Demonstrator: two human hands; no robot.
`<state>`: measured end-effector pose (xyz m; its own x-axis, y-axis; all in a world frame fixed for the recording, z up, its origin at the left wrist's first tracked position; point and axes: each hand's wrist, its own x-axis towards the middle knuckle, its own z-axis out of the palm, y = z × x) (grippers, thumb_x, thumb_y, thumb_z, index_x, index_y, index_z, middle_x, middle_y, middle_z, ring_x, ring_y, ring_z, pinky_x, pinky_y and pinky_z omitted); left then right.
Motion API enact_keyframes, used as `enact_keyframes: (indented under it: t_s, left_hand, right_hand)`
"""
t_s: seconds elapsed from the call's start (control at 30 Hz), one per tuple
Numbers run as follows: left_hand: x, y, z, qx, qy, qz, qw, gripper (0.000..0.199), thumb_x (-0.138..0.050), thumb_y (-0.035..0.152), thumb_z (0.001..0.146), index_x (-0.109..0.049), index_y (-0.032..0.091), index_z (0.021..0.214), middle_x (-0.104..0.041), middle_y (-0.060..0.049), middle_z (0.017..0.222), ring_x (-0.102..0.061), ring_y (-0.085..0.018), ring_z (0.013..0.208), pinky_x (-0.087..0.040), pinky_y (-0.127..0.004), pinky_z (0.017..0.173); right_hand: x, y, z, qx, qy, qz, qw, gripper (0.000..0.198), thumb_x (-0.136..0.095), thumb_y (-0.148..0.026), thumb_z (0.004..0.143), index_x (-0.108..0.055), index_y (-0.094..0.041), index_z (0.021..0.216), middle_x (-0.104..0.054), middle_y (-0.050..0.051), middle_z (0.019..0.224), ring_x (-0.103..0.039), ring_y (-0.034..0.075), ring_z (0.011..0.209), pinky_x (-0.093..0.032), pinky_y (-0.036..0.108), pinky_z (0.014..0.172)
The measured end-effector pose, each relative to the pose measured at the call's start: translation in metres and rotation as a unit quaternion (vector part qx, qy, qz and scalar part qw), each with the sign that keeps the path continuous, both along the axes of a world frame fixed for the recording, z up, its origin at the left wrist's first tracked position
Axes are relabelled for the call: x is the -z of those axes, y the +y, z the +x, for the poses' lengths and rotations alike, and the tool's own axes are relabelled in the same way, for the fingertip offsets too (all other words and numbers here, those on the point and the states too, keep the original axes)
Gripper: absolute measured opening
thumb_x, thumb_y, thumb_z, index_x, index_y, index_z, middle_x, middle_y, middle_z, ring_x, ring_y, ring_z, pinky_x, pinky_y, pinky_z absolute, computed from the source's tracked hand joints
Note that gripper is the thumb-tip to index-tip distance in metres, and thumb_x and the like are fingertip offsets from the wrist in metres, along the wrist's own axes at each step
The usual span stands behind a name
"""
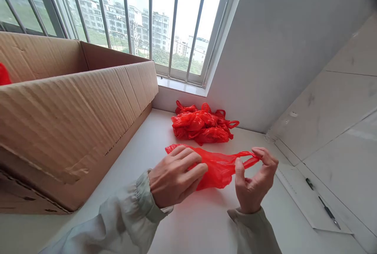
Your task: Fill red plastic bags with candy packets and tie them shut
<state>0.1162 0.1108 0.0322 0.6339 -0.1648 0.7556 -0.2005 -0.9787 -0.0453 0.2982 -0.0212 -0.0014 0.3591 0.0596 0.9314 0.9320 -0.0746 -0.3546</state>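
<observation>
A thin red plastic bag [218, 169] is stretched sideways between my hands, just above the white table. My right hand [255, 179] has its handle loops hooked and pinched by the fingers, with the thumb beneath. At the bag's other end, my left hand [178, 173] is closed on the body of the bag, knuckles up and fingers bent; its fingertips are partly hidden. Behind this bag lies a heap of crumpled red plastic bags [203, 122], several handle loops sticking out.
A large open cardboard box [88, 108] stands on the left, with something red [4, 75] inside its far left. A barred window [165, 30] is behind. On the right, a pen [329, 212] and its cap [310, 184] lie on white paper [297, 195]. A clear container [271, 137] sits by the wall.
</observation>
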Motion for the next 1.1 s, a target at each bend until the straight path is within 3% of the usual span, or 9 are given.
enact_keyframes:
  t_s: [0.1, 0.2, 0.3, 0.5, 0.63, 0.83, 0.93, 1.0, 1.1]
  left_hand:
    - [-0.002, -0.006, 0.023, -0.096, 0.119, 0.1, 0.983, 0.025, -0.037, 0.008, 0.096, -0.06, 0.015, 0.09, -0.061, -0.008, 0.092, -0.057, -0.023, 0.085, -0.047, -0.038, 0.075]
    - [0.005, 0.001, 0.035, -0.176, 0.219, 0.134, 0.95, 0.025, -0.039, 0.004, 0.093, -0.061, 0.016, 0.097, -0.063, -0.008, 0.099, -0.06, -0.025, 0.088, -0.047, -0.039, 0.076]
    - [0.017, 0.014, 0.035, -0.208, 0.255, 0.133, 0.935, 0.029, -0.043, -0.002, 0.084, -0.062, 0.015, 0.098, -0.064, -0.009, 0.09, -0.06, -0.025, 0.074, -0.043, -0.036, 0.064]
    - [0.018, 0.023, 0.03, -0.185, 0.319, 0.133, 0.92, 0.022, -0.051, -0.001, 0.083, -0.062, 0.018, 0.081, -0.06, -0.004, 0.074, -0.054, -0.022, 0.068, -0.037, -0.035, 0.063]
    - [-0.002, 0.024, 0.026, -0.13, 0.339, 0.09, 0.927, 0.02, -0.056, 0.005, 0.086, -0.066, 0.022, 0.084, -0.058, -0.003, 0.08, -0.05, -0.021, 0.073, -0.037, -0.035, 0.068]
    - [-0.018, 0.017, 0.011, -0.06, 0.371, 0.016, 0.927, 0.025, -0.057, 0.001, 0.08, -0.057, 0.021, 0.064, -0.055, 0.0, 0.071, -0.049, -0.022, 0.074, -0.034, -0.033, 0.064]
    - [-0.005, 0.011, 0.008, -0.063, 0.347, 0.024, 0.935, 0.027, -0.053, 0.001, 0.075, -0.045, 0.021, 0.059, -0.05, 0.003, 0.058, -0.046, -0.019, 0.06, -0.033, -0.032, 0.06]
    - [0.01, 0.01, 0.006, -0.103, 0.315, 0.026, 0.943, 0.023, -0.048, 0.007, 0.08, -0.046, 0.022, 0.063, -0.047, 0.002, 0.054, -0.044, -0.02, 0.054, -0.035, -0.034, 0.06]
    - [0.032, 0.011, 0.0, -0.156, 0.208, -0.072, 0.963, 0.037, -0.042, 0.036, 0.095, -0.049, 0.023, 0.061, -0.044, 0.001, 0.049, -0.036, -0.02, 0.046, -0.043, -0.038, 0.067]
  right_hand:
    - [-0.024, 0.005, -0.01, -0.077, -0.113, -0.143, 0.98, 0.021, -0.054, -0.007, 0.086, -0.059, -0.022, 0.1, -0.061, 0.005, 0.096, -0.055, 0.02, 0.093, -0.044, 0.035, 0.085]
    - [-0.029, 0.019, -0.01, -0.192, -0.065, -0.379, 0.903, 0.023, -0.046, -0.005, 0.089, -0.062, -0.021, 0.094, -0.065, 0.003, 0.086, -0.061, 0.017, 0.082, -0.045, 0.027, 0.075]
    - [-0.021, 0.032, 0.0, -0.182, 0.025, -0.515, 0.837, 0.035, -0.042, -0.002, 0.087, -0.064, -0.021, 0.106, -0.07, 0.004, 0.094, -0.065, 0.016, 0.085, -0.043, 0.024, 0.07]
    - [-0.013, 0.036, 0.021, -0.18, 0.017, -0.603, 0.777, 0.036, -0.042, 0.001, 0.086, -0.07, -0.021, 0.092, -0.068, 0.003, 0.088, -0.058, 0.017, 0.083, -0.04, 0.026, 0.069]
    - [-0.024, 0.028, 0.024, -0.256, -0.006, -0.583, 0.771, 0.032, -0.043, 0.002, 0.084, -0.066, -0.019, 0.074, -0.065, 0.003, 0.088, -0.052, 0.017, 0.087, -0.041, 0.027, 0.075]
    - [-0.029, 0.023, 0.015, -0.294, 0.063, -0.631, 0.716, 0.027, -0.042, 0.002, 0.076, -0.055, -0.02, 0.066, -0.05, -0.005, 0.062, -0.039, 0.009, 0.055, -0.031, 0.023, 0.054]
    - [-0.024, 0.018, 0.013, -0.216, 0.049, -0.633, 0.742, 0.023, -0.05, -0.005, 0.077, -0.063, -0.021, 0.086, -0.063, 0.0, 0.082, -0.053, 0.014, 0.07, -0.039, 0.026, 0.063]
    - [-0.021, 0.009, 0.013, -0.17, 0.029, -0.61, 0.774, 0.036, -0.059, -0.011, 0.073, -0.062, -0.023, 0.107, -0.065, 0.005, 0.106, -0.058, 0.021, 0.089, -0.045, 0.031, 0.075]
    - [-0.017, -0.005, 0.014, -0.153, -0.013, -0.579, 0.801, 0.051, -0.062, -0.01, 0.07, -0.059, -0.027, 0.118, -0.061, 0.008, 0.125, -0.056, 0.029, 0.109, -0.044, 0.042, 0.092]
